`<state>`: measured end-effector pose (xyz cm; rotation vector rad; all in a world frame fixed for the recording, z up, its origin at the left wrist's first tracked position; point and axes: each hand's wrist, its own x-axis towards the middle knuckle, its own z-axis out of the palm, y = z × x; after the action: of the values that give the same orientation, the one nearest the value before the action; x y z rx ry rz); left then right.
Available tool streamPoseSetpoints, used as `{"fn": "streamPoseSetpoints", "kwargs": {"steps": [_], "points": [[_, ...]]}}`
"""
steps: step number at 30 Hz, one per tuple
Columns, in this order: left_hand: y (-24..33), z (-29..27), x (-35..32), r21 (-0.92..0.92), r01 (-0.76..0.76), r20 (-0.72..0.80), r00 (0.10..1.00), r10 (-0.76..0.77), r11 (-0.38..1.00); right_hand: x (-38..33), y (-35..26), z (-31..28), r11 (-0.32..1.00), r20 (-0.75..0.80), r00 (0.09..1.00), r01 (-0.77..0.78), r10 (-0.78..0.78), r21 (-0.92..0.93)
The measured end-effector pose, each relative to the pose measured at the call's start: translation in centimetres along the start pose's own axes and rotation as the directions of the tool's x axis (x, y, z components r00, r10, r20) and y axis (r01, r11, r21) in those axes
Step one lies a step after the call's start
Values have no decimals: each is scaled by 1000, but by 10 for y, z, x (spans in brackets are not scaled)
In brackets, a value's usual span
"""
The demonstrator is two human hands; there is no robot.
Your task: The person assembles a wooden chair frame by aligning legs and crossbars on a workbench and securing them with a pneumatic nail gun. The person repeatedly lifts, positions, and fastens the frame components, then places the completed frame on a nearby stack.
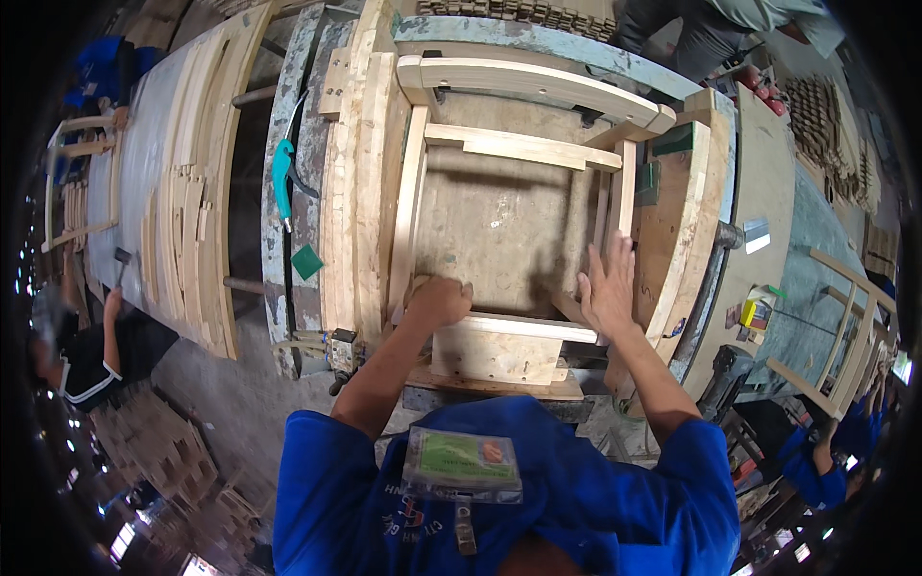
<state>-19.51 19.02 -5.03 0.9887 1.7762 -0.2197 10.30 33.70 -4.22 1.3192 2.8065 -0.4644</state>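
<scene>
A pale wooden chair frame (526, 144) lies in a wooden clamping jig (361, 192) in front of me, its curved top rail on the far side. My left hand (439, 304) is closed at the frame's near left corner, the fingers wrapped over the wood and partly hidden. Along the right side rail lies my right hand (611, 291), its fingers stretched out and flat near the close right corner. The front rail (528, 328) runs between both hands. Below that rail, a flat wooden block (495, 356) with small holes is part of the fixture.
Left of the jig, a teal-handled tool (282, 180) and a green square pad (306, 262) rest on the metal bench edge. Wooden strips are stacked on a table (178, 202) farther left, where a co-worker's hand holds a hammer (121, 257). Another chair frame (840, 336) sits at right.
</scene>
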Motion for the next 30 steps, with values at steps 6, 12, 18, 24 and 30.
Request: {"fn": "streamPoseSetpoints", "kwargs": {"steps": [6,12,18,24,30], "points": [[-1,-3,2,-8,-44,-121,992,43,999,211,-51,-35,926,-160,985,120,-65,359],[10,20,-18,82,-106,-403,906,130,991,278,-72,30,985,275,956,-134,99,111],[-16,-52,-104,151,-186,-854,469,223,971,293,-78,32,992,300,949,-114,95,47],[-157,44,-215,-201,560,-844,318,-433,804,293,-79,26,992,308,948,-105,81,64],[-148,99,-180,-726,-274,-671,86,-736,630,290,-78,24,988,319,940,-144,118,59]]}}
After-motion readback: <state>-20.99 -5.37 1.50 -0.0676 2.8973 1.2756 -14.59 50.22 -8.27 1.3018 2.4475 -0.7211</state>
